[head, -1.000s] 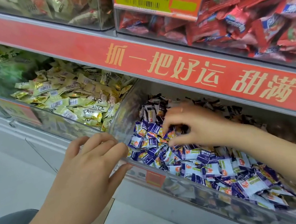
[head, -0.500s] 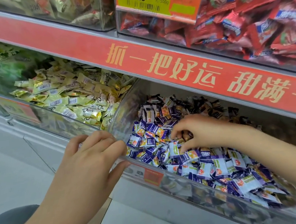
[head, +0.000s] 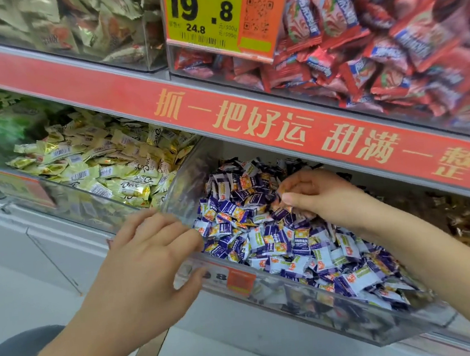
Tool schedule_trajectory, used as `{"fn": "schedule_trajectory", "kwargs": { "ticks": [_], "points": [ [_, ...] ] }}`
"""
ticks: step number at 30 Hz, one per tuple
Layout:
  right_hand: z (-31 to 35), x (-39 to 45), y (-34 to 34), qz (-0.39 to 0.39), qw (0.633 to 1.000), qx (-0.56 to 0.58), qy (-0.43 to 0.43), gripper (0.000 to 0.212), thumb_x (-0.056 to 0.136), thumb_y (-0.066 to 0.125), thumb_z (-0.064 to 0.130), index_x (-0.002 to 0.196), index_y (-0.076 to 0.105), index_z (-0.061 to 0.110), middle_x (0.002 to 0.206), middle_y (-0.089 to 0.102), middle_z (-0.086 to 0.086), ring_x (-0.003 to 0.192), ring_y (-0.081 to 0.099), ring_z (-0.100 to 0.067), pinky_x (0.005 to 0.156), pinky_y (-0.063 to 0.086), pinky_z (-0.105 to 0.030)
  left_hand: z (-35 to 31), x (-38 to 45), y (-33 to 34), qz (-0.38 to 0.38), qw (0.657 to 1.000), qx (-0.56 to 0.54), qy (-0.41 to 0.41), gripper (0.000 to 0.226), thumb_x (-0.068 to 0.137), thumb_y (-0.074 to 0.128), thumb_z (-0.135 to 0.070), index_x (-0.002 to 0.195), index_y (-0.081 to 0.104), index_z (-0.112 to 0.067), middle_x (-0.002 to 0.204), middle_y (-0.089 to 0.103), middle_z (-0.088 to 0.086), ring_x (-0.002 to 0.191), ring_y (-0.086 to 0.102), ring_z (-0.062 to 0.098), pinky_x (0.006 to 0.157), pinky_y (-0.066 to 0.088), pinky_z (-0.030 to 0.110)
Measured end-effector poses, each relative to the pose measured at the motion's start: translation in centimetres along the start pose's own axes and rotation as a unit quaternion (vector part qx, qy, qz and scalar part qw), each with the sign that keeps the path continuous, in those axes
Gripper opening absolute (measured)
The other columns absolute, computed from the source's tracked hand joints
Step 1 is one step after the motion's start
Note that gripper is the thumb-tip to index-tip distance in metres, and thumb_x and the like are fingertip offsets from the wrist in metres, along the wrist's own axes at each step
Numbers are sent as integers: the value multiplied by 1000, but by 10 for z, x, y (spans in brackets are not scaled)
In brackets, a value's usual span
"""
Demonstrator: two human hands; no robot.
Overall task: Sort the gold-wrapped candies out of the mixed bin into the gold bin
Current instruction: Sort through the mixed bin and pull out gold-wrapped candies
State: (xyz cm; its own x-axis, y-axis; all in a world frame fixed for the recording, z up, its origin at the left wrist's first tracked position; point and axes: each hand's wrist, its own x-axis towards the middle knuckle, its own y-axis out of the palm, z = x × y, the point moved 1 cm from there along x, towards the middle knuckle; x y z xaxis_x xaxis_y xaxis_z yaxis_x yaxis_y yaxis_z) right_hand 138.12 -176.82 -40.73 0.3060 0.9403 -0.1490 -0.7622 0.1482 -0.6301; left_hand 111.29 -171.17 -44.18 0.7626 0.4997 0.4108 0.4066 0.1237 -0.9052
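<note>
Shop shelving carries clear bins. Over the mixed bin, the right hand pinches something small, seemingly a gold-wrapped candy. Gold bin lies toward ten o'clock; left hand, nearer, rests relaxed on the divider.

Clear glossy plastic forms the mixed bin and gold bin; gold-wrapped candies shine like foil; the price tag looks like matt paper.

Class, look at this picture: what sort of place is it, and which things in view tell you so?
Most likely a shop's pick-and-mix sweets aisle. A yellow price tag hangs on the shelving, clear bins hold heaps of wrapped candies, and a red shelf banner runs across.
</note>
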Motion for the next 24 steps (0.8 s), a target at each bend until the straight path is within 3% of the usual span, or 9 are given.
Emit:
{"fn": "schedule_trajectory", "kwargs": {
  "ticks": [2, 4, 6, 8, 11, 16, 18, 21, 24],
  "points": [
    [0, -24, -5, -30, 999, -4, -11, 9, 95, 56, 23, 101, 60, 28, 92, 71, 4, 67, 60, -10, 62, 49, -30, -10, 8, -2, -23, 997, -68, 41, 20, 82, 48, -35, 86, 64, -24, 84, 60, -14, 89, 51, 8, 100, 32, 26],
    [-2, -53, -11, -83, 996, 10, -42, 20, 96, 53, 16, 102, 60, 34, 95, 70, 6, 74, 64, -7, 60, 49, -23, -23, 31, -6, -18, 986, -151, 62, 20, 88, 49, -23, 92, 68, -21, 87, 63, -11, 89, 52, 5, 88, 37, 17],
    [-6, -84, -19, -179, 981, 33, -70, 28, 94, 55, 13, 100, 61, 40, 96, 69, 9, 80, 64, -2, 60, 50, -18, -28, 68, 6, 85, 979, -178, 47, 22, 93, 52, -16, 105, 71, -20, 101, 68, -7, 97, 57, 5, 88, 43, 20],
    [-13, -110, -27, -262, 962, 31, -77, 31, 92, 57, 13, 99, 61, 43, 95, 68, 9, 83, 63, -4, 70, 52, -20, -21, 104, 36, 231, 963, -133, 45, 25, 92, 60, -14, 116, 67, -18, 117, 66, -2, 107, 59, 13, 93, 45, 29],
    [-24, -139, -28, -292, 951, 67, -71, 31, 91, 57, 6, 99, 63, 36, 93, 67, 3, 75, 61, -4, 64, 50, -12, 1, 131, 66, 315, 946, -53, 51, 39, 83, 72, -28, 120, 63, -18, 126, 61, 1, 116, 54, 20, 96, 43, 34],
    [-43, -168, -23, -272, 955, 105, -54, 23, 85, 60, 22, 99, 69, 37, 90, 69, 1, 66, 61, -10, 60, 50, -15, 18, 133, 82, 330, 940, -78, 26, 39, 81, 73, -36, 117, 63, -23, 127, 58, -2, 110, 57, 20, 95, 46, 38],
    [-47, -170, -23, -282, 951, 119, -44, 25, 88, 60, 12, 102, 67, 31, 92, 69, -4, 59, 60, -9, 59, 49, -14, 16, 135, 86, 315, 946, -72, 24, 30, 81, 73, -32, 108, 67, -20, 118, 62, -1, 105, 58, 20, 90, 48, 38],
    [-48, -170, -25, -297, 941, 157, -32, 25, 87, 61, 9, 104, 65, 27, 90, 70, -4, 58, 61, -11, 58, 50, -14, 14, 134, 80, 255, 963, -86, -8, 18, 85, 70, -25, 98, 71, -13, 107, 67, 0, 101, 60, 19, 86, 47, 32],
    [-45, -166, -25, -283, 936, 206, -24, 28, 83, 67, 11, 105, 64, 28, 85, 71, 1, 58, 62, -14, 58, 51, -18, 7, 127, 53, 143, 965, -191, -105, 28, 85, 69, -27, 106, 72, -8, 114, 67, 3, 99, 62, 18, 82, 44, 25]
  ]
}}
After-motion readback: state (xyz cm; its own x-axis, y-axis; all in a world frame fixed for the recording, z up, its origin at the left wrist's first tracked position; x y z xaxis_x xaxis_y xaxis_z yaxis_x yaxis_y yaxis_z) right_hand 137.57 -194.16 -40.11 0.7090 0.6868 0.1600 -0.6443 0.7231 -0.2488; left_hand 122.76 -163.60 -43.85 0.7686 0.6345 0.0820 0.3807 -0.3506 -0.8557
